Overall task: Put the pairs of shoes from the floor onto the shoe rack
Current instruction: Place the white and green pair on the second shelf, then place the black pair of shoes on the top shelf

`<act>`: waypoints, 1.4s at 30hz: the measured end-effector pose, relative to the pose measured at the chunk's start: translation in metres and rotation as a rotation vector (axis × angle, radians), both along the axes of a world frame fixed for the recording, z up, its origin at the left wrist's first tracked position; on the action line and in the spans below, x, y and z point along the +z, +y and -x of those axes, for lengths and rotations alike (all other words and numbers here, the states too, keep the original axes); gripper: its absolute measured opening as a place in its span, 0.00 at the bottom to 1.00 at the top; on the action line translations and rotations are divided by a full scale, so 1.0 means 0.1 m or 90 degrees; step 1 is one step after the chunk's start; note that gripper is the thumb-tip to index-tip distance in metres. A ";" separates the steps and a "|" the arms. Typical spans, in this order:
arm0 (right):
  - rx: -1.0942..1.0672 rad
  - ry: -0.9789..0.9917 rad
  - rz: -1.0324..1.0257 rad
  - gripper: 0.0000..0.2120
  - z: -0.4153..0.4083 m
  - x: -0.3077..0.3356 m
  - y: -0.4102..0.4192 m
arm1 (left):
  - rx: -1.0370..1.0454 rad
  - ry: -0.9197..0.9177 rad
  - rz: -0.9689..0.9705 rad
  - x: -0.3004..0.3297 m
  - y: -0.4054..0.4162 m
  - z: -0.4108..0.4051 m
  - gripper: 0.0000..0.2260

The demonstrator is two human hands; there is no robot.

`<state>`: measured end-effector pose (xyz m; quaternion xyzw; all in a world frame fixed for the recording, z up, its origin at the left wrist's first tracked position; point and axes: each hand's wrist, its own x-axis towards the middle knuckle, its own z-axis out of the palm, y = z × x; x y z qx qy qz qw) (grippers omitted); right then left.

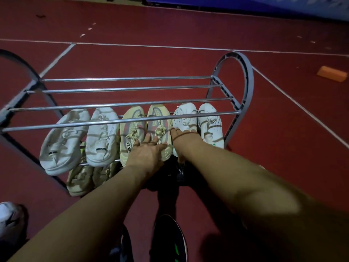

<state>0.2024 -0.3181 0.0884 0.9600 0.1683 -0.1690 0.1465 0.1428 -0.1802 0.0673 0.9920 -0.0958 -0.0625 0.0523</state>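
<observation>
The grey shoe rack (243,72) has metal bars. Its middle tier holds a white pair (79,140) at left, a beige pair (132,129) in the centre and a second white pair (209,123) at right. My left hand (149,150) lies flat, fingers apart, on the heel end of the right beige shoe (156,118). My right hand (179,142) grips the inner side of the right pair's left white shoe (184,116). The top tier is bare. On the lowest tier sit a tan pair (81,178) and a dark shoe (181,173), partly hidden by my arms.
On the red floor near me lie a black shoe with green marks (170,241) and a white shoe (7,218) at the left edge. An orange block (332,73) lies far right. A blue wall runs along the back.
</observation>
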 end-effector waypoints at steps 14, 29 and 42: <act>0.002 -0.183 -0.127 0.27 1.31 -0.22 0.07 | 0.103 -0.161 0.105 -0.23 0.07 0.96 0.29; -0.599 0.276 -0.346 0.45 3.12 -1.80 0.09 | 0.984 0.146 0.330 -1.54 0.90 3.02 0.39; -0.670 0.189 -0.389 0.22 2.79 -1.77 -0.10 | 0.797 0.272 0.830 -1.22 0.81 2.84 0.19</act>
